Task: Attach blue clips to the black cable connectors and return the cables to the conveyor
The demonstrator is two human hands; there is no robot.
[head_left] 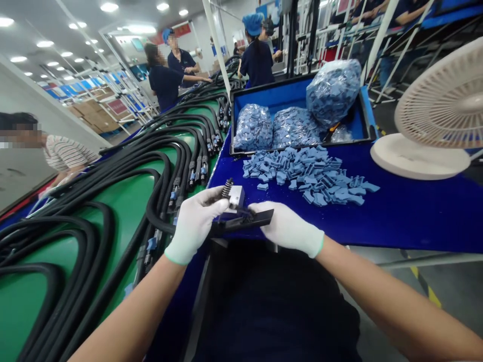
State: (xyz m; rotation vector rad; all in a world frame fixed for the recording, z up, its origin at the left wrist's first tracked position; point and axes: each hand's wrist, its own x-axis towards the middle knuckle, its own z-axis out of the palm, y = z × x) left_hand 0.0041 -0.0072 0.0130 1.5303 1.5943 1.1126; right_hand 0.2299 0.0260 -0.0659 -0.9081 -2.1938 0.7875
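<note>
My left hand (198,216), in a white glove, is closed with thumb and fingers around a dark part with a coil spring (227,188). Just beyond its fingertips a small white block (236,196) stands on the blue tabletop. My right hand (289,229), gloved too, has its fingers bent at a black part (261,218) with a flat, angled end. That part lies across the space between both hands, and its inner end is dark and hard to make out. Behind the hands is a loose pile of small blue plastic clips (302,171).
A blue bin (358,118) holds clear bags of blue pieces (332,93). At the right stands a white fan (449,100). Black hoses (166,166) with metal ends cover the green conveyor (128,201) at the left. Several people work farther back; one person in stripes (68,151) is at far left.
</note>
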